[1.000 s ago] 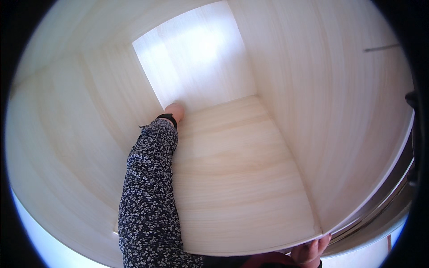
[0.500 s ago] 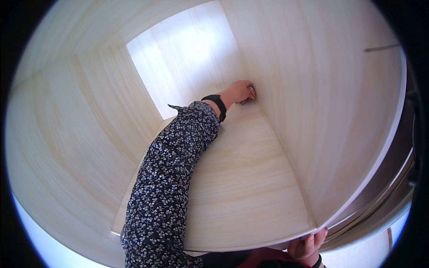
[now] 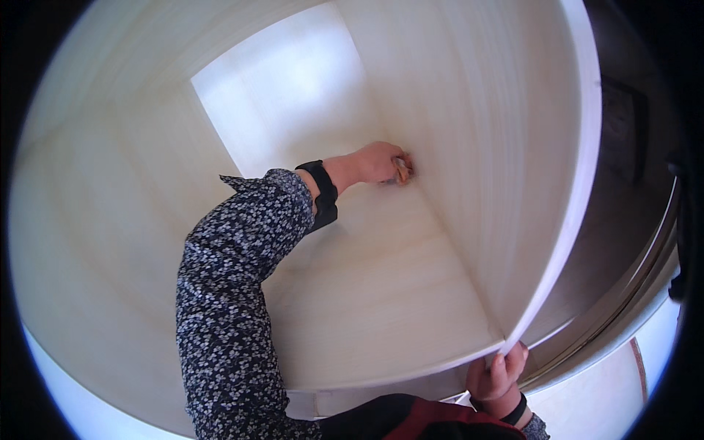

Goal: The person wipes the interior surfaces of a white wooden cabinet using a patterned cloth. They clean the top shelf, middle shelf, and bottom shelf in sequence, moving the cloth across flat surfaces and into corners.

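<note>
Holding a small crumpled cloth [image 3: 402, 171] in closed fingers, the left hand [image 3: 377, 162] reaches deep into a pale wood-grain cabinet [image 3: 381, 293], with the cloth near the back, where the bottom meets the right side panel [image 3: 469, 125]. A black band [image 3: 320, 192] circles that wrist above a floral sleeve [image 3: 227, 293], while the right hand [image 3: 499, 374] grips the cabinet's front edge at the lower right corner.

The person's left hand [image 3: 375, 161] mostly covered a small crumpled thing [image 3: 403, 171], its kind too unclear to tell. How far the right hand [image 3: 499, 378] reached around the panel edge [image 3: 581, 161] was hidden. The near rim of the view cut off the black-and-red garment [image 3: 411, 419]. At right, a dark framed shape [image 3: 642, 132] faded into shadow.
</note>
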A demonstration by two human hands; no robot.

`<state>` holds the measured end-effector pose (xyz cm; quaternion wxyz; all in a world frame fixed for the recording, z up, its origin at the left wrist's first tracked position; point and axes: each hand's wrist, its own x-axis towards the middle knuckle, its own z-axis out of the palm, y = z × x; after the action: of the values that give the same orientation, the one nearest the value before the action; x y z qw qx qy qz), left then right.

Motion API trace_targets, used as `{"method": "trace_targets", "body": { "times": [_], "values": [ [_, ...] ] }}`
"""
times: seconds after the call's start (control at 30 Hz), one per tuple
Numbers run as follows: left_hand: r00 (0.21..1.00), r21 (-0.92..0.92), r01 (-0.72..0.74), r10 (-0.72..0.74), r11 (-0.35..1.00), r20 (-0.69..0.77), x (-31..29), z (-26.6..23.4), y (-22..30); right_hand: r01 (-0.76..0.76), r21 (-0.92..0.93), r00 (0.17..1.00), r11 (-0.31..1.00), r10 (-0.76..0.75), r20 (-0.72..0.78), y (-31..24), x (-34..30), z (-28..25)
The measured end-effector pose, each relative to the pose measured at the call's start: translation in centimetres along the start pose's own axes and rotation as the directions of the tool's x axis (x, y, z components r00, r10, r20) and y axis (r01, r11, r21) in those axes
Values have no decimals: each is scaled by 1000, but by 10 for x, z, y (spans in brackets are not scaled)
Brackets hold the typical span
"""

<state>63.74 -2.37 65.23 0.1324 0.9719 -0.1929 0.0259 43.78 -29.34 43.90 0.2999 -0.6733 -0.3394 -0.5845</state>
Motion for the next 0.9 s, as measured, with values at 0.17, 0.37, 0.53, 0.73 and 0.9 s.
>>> {"method": "trace_targets", "body": {
  "times": [0.17,0.37,0.53,0.73,0.9],
  "values": [
    [966,161,-260,254,952,58,-14,29,59,-31,-102,1000,994,31,-6,20,-20,21],
    [849,-80,-510,517,856,114,-48,68,111,-79,-190,997,979,80,-6,50,-37,35],
    [816,-79,-564,569,822,97,-51,55,145,-87,-154,996,984,90,16,80,-31,19],
    [944,183,-324,304,928,127,-4,26,72,-65,-214,998,975,65,-6,96,-24,0],
    [961,167,247,-263,955,86,-29,-43,-33,-52,-225,998,973,43,-42,95,-26,-22]
  ]
}}
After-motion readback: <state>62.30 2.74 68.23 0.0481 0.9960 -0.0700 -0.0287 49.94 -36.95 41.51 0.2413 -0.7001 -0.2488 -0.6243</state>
